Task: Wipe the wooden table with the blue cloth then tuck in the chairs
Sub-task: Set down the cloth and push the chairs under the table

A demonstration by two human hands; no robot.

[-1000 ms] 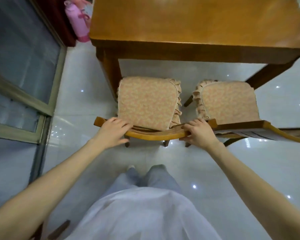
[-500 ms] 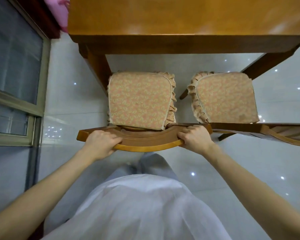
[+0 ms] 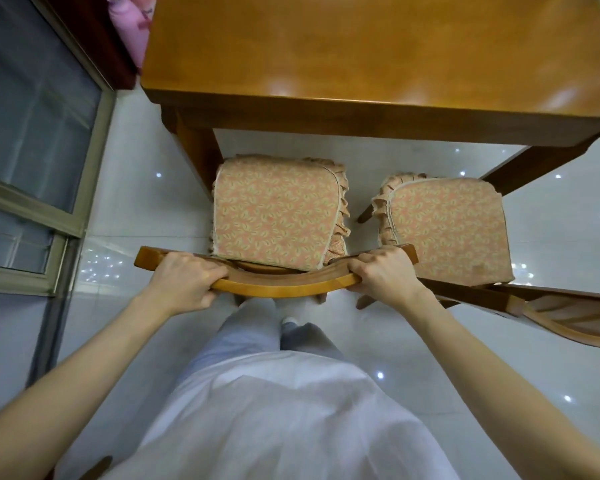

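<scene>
Tucking step, seemingly: gripping the chair (image 3: 274, 220) by its rail, left hand (image 3: 184, 285) and right hand (image 3: 385, 278) curled round the ends, seat just short of the table (image 3: 361, 64). Next, likely pushing straight in, clear of the leg (image 3: 198, 150) and second chair (image 3: 444, 230). No cloth visible.

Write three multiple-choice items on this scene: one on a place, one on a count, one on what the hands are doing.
1. The held chair stands:
A) left of the other chair
B) right of it
C) stacked on it

2. Seat cushions in view:
A) one
B) two
C) three

3. The left hand and right hand:
A) hang open
B) hold a cloth
C) grip the top rail

Key:
1 A: its seat lies to the left of the other's.
2 B: each chair carries one patterned cushion.
3 C: the fingers of both hands curl round the curved rail.
</scene>
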